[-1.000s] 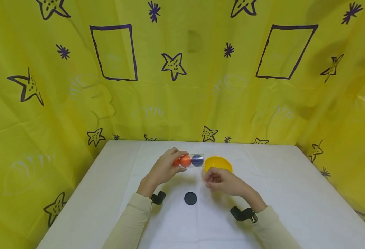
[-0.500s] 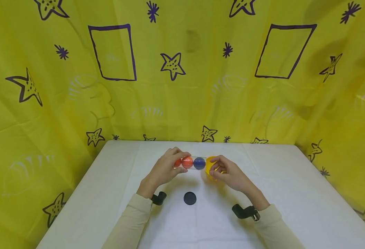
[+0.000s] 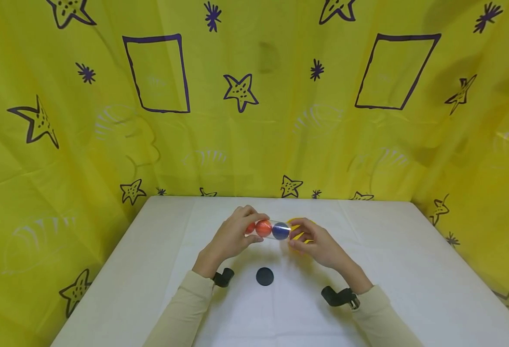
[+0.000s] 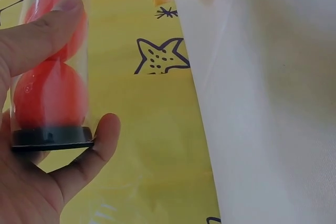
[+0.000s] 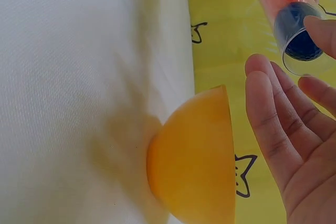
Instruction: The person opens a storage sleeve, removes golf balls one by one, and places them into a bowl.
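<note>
My left hand (image 3: 230, 233) grips a clear tube (image 4: 88, 51) above the table, its thumb and fingers around the tube's body. Inside, two red balls (image 4: 51, 94) sit behind a blue ball (image 5: 299, 30), which lies near the tube's open mouth. A black cap (image 4: 51, 136) covers the other end. My right hand (image 3: 319, 243) is at the open mouth, fingers loosely bent and spread around it, with nothing in the palm. In the right wrist view its thumb overlaps the rim. Behind the right hand stands a yellow bowl (image 5: 194, 156), partly hidden in the head view.
A black round lid (image 3: 265, 276) lies flat on the white-covered table (image 3: 254, 313), nearer to me than the tube. Yellow curtains (image 3: 254, 144) with drawn stars enclose the table at the back and sides.
The tube has shifted slightly right and tilted, its open end dipping. My right hand has moved up from in front of the bowl to the tube's mouth, now covering more of the bowl.
</note>
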